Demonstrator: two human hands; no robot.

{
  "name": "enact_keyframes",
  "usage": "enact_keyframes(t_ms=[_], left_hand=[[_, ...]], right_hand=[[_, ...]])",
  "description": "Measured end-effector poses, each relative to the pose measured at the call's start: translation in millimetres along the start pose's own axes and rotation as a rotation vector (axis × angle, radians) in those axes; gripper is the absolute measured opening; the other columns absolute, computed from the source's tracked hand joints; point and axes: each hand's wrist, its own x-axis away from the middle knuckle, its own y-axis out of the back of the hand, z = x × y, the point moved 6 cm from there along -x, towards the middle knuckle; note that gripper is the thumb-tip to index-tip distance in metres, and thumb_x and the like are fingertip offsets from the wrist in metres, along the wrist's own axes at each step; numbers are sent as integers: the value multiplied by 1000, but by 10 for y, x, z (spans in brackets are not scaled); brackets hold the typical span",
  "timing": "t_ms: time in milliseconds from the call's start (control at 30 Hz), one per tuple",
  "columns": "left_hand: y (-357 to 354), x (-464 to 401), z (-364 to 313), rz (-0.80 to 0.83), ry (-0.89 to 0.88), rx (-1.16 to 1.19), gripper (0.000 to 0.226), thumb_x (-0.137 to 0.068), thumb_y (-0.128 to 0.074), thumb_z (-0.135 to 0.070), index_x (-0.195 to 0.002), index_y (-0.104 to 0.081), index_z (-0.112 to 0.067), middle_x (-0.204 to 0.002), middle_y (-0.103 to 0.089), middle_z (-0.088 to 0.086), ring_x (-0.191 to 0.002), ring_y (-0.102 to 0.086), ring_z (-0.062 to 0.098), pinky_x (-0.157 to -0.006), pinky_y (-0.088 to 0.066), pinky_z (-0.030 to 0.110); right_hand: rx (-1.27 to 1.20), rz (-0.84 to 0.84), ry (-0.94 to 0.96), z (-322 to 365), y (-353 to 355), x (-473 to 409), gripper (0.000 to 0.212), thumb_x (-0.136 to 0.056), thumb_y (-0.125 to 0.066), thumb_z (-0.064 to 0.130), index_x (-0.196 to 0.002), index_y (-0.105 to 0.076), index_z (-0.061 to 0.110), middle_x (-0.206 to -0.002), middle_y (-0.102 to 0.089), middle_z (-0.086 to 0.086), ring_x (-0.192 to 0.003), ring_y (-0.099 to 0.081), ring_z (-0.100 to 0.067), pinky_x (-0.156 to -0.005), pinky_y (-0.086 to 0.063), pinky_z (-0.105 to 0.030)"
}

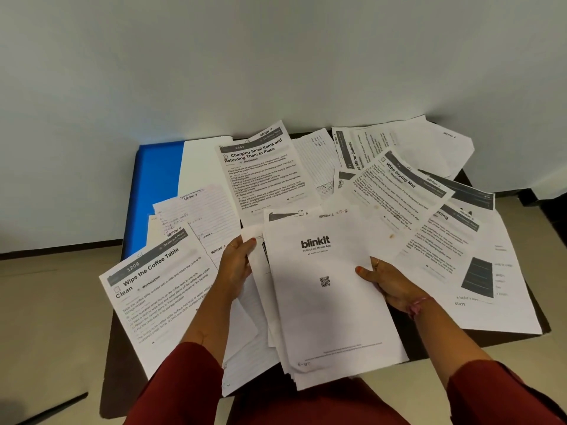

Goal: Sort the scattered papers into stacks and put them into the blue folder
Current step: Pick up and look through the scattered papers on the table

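A stack of white papers with a "blinkit" sheet on top is held over the table's front middle. My left hand grips the stack's left edge and my right hand grips its right edge. Loose printed sheets lie all over the table: "Wipe the Coffee Table" at front left, "Charging Small Items" at the back middle, "Wipe Drying Mat" to the right. The blue folder lies at the back left, partly covered by papers.
The dark low table stands against a pale wall. Papers overhang its front and right edges. Beige floor lies to the left and right. Red sleeves cover both my forearms.
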Motion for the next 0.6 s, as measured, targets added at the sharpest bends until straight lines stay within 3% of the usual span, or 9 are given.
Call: enact_keyframes(t_ms=[100,200,267,367,400,467,533,600], left_hand=[[3,32,-17,-3,-31,-39,28,-93,-61,-20,-120,-64,-13,-98,-73,1,-92,-65,21,-89,-49,38],[-27,89,-92,-1,-143,-135,32,-93,-62,-19,-123,-60,-8,-111,-71,3,-100,-67,15,-90,-53,27],[-57,157,-153,-27,-233,-223,33,-93,-61,-12,-126,-58,-7,-115,-68,2,-97,-65,2,-78,-52,12],[-87,222,-188,-95,-307,-264,33,-95,-55,-4,-128,-55,-5,-115,-65,5,-92,-62,-1,-68,-48,6],[-83,235,-198,-124,-321,-261,34,-96,-54,-5,-130,-55,-5,-117,-64,5,-94,-62,3,-71,-48,6],[-116,294,-254,-154,-372,-256,37,-97,-53,-11,-134,-52,-9,-128,-60,3,-113,-58,14,-92,-47,17],[-128,328,-311,-178,-440,-264,40,-98,-53,-18,-137,-49,-15,-140,-51,-2,-129,-45,14,-111,-34,32],[-128,370,-381,-218,-492,-250,36,-98,-53,-18,-133,-49,-25,-138,-48,-11,-130,-41,10,-112,-29,30]], right_hand=[[50,56,5,113,-229,-82,35,-94,-56,10,-128,-55,12,-122,-66,-7,-108,-64,-24,-91,-54,-37],[90,82,17,235,-432,-107,20,-95,-54,9,-112,-59,19,-108,-69,1,-95,-67,-16,-78,-58,-28],[151,96,44,272,-511,-141,23,-95,-54,8,-117,-59,15,-108,-70,-1,-95,-68,-18,-78,-57,-29],[185,89,64,279,-570,-165,29,-95,-55,6,-124,-55,11,-111,-69,-2,-96,-68,-19,-82,-57,-30],[184,71,67,271,-566,-172,31,-95,-56,6,-125,-54,10,-112,-68,-2,-96,-68,-18,-82,-56,-28],[207,25,91,290,-572,-157,31,-94,-58,9,-124,-52,10,-116,-67,-5,-95,-67,-16,-80,-56,-26],[245,-29,139,324,-571,-137,34,-93,-61,14,-125,-50,12,-122,-64,-7,-98,-66,-13,-80,-54,-22],[293,-87,196,383,-562,-107,42,-92,-63,21,-130,-47,13,-126,-60,0,-105,-61,-10,-84,-48,-20]])
